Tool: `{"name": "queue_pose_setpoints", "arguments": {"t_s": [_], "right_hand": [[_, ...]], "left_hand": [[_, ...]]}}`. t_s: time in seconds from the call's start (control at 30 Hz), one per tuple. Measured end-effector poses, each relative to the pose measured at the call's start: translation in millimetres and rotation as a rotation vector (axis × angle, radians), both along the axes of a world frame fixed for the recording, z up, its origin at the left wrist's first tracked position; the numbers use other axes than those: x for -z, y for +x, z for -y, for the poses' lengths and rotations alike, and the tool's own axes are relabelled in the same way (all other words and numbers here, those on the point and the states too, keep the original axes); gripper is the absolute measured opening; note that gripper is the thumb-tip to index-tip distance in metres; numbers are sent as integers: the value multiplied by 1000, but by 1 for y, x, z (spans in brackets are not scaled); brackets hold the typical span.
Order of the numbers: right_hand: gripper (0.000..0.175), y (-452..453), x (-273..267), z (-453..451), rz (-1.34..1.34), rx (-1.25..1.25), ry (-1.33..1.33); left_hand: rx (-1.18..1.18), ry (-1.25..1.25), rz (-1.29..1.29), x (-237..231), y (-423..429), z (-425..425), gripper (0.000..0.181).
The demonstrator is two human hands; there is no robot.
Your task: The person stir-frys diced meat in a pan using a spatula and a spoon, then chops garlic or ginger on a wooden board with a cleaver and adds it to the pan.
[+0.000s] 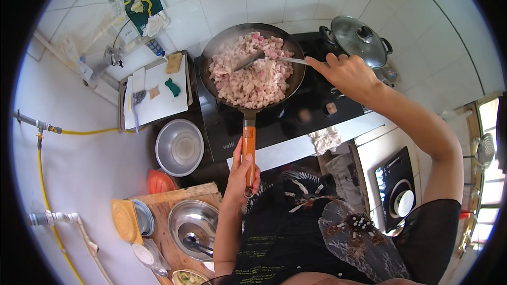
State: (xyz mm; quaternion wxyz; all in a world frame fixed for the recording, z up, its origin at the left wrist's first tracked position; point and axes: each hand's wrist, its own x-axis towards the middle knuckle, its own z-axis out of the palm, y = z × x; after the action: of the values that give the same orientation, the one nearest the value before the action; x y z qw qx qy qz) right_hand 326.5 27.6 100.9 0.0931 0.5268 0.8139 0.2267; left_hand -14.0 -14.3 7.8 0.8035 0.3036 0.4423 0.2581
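A large dark frying pan (295, 89) sits on the black gas stove, full of diced pinkish-white meat (253, 87) with steam rising from it. My left hand (241, 172) is closed around the pan's orange handle (248, 142), thumb on top. In my right hand (346, 73) is the metal shaft of a spatula (291, 60), reaching in from the right. The spatula's dark blade (249, 60) rests in the meat near the middle of the pan; its lower edge is partly hidden by the pieces.
A lidded pot (356, 41) stands on the stove's right side. Left of the stove are a grey metal basin (179, 147) and a white board (158, 105). A steel bowl (190, 215) with tongs sits on the wooden table. A crumpled cloth (325, 140) lies at the front edge.
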Motion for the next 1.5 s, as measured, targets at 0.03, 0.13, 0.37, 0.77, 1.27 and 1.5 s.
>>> {"name": "queue_pose_setpoints", "arguments": {"t_s": [0.03, 0.13, 0.37, 0.77, 1.27, 1.5], "right_hand": [[72, -3, -1, -2, -20, 16, 8], [69, -10, -5, -10, -8, 56, 8], [63, -20, -4, -22, -1, 92, 59], [45, -23, -1, -25, -142, 194, 138], [26, 9, -38, 37, -848, 380, -322], [21, -5, 38, 31, -978, 315, -297]], "left_hand": [[-11, -12, 1, 0, 0, 1, 60], [-4, 3, 1, 0, 0, -1, 60], [-9, -3, 0, 0, -1, 0, 59], [10, -1, 19, 1, -2, 0, 62], [-22, -25, -11, 2, -3, 1, 57], [24, -6, 33, 2, -2, -1, 59]]}}
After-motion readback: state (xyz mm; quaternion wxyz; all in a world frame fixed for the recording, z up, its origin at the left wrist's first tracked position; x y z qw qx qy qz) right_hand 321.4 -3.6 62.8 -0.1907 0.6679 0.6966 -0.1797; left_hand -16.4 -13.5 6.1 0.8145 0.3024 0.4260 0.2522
